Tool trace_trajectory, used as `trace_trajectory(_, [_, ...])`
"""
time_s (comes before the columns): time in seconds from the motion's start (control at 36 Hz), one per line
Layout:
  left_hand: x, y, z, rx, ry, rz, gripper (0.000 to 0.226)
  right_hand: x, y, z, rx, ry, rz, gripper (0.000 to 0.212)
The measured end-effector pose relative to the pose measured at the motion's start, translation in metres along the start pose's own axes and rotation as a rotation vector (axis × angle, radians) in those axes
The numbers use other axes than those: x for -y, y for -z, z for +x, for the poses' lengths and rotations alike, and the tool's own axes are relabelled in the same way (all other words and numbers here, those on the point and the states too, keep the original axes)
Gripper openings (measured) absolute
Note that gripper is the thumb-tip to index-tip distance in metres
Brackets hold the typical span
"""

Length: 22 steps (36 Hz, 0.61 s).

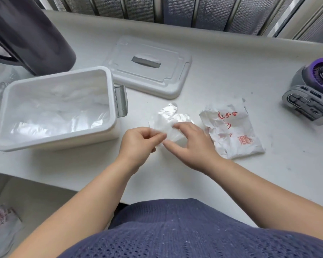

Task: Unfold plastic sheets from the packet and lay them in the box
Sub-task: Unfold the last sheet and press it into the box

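Well, box (63,139) on white counter (222,77); ribbed panels (175,10).

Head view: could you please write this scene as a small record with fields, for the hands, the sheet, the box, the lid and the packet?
left hand: pinches the thin clear plastic sheet
right hand: holds the same sheet
box: white rectangular plastic box, open, left of the hands, clear sheets inside
lid: flat white slotted lid, off, lying beyond the hands
packet: crumpled white packet with red print, beside the right hand
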<state>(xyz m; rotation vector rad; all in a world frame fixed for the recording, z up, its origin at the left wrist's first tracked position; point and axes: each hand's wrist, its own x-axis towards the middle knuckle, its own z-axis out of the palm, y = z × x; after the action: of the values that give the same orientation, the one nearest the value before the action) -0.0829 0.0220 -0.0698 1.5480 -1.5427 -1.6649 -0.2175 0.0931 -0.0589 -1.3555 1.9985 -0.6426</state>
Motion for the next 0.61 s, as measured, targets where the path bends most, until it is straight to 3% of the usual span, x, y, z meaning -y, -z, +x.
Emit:
trace_trajectory(0.14, [-0.005,-0.001,-0.004,-0.024,-0.004,-0.046,0.022,0.003,0.000,0.002,0.112,-0.026,0.123,0.052])
trace_trajectory(0.31, [-0.006,0.004,-0.011,0.134,0.000,-0.087,0.021,-0.008,0.000,0.009,0.034,-0.045,0.179,0.009])
trace_trajectory(0.44, [-0.005,0.008,-0.011,-0.053,-0.041,-0.001,0.011,-0.009,0.003,0.011,0.038,-0.054,0.196,0.007])
trace_trajectory(0.61, [-0.017,0.011,-0.011,-0.227,-0.155,-0.055,0.024,-0.010,0.004,0.010,0.004,-0.101,0.019,0.010])
